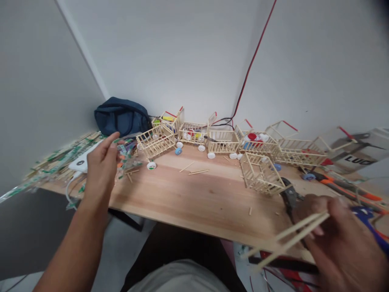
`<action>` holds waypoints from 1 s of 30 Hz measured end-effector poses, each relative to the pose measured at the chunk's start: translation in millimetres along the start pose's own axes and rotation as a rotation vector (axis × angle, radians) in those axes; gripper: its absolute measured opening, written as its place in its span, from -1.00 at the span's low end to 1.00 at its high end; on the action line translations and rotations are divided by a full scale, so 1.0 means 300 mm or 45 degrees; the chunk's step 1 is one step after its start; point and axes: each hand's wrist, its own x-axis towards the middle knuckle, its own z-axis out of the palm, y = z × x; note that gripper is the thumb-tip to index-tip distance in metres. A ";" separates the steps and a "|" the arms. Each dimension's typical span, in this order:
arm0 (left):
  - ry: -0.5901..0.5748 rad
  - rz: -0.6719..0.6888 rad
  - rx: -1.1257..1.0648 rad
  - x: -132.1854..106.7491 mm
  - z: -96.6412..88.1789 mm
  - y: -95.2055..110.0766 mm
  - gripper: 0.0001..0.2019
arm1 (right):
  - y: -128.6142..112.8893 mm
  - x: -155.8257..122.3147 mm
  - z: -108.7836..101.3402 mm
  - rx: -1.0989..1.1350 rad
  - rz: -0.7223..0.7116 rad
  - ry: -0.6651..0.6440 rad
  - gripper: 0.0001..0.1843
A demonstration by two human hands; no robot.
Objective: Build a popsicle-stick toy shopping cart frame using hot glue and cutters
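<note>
At the right front, my right hand (343, 239) pinches two thin wooden sticks (291, 239), which point down to the left past the table edge; they are slightly blurred. Close behind those fingers is a dark-handled tool (288, 196), partly hidden, and I cannot tell whether the hand touches it. My left hand (103, 162) is over the table's left end with its index finger stretched out; its other fingers are partly hidden. Beside it lie a white device (80, 162) with a cable and plastic-wrapped bundles of sticks (60, 160).
Several small stick-built carts stand along the wall, including one cart (158, 142) on the left. A bare stick frame (263, 174) sits nearer me. A blue bag (121, 115) is at the back left. Orange-handled tools (349, 186) lie right. Loose sticks (199, 172) lie mid-table.
</note>
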 end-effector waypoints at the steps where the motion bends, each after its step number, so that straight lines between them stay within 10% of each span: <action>1: -0.038 0.047 0.227 0.043 0.003 -0.019 -0.50 | -0.039 0.014 0.061 0.162 0.017 0.065 -0.61; 4: -0.070 0.121 0.375 0.103 0.020 -0.040 -0.55 | -0.064 0.009 0.162 0.298 0.103 0.173 -0.59; 8: 0.066 0.466 0.369 -0.016 0.052 0.048 -0.55 | -0.007 -0.020 0.217 0.301 0.224 0.042 -0.57; 11: -0.416 0.345 -0.112 -0.191 0.113 0.152 -0.73 | 0.009 -0.023 0.264 0.249 0.249 -0.115 -0.56; 16: -1.639 -0.169 -0.660 -0.415 0.260 0.248 -0.65 | -0.009 0.017 0.327 0.013 0.079 -0.324 -0.53; 18: -1.786 -0.363 -0.797 -0.452 0.304 0.256 -0.66 | -0.011 0.040 0.340 -0.071 0.003 -0.305 -0.53; 30: -0.781 -0.655 -1.223 -0.401 0.440 0.268 -0.76 | 0.028 -0.050 0.361 -0.381 -0.007 -0.594 -0.71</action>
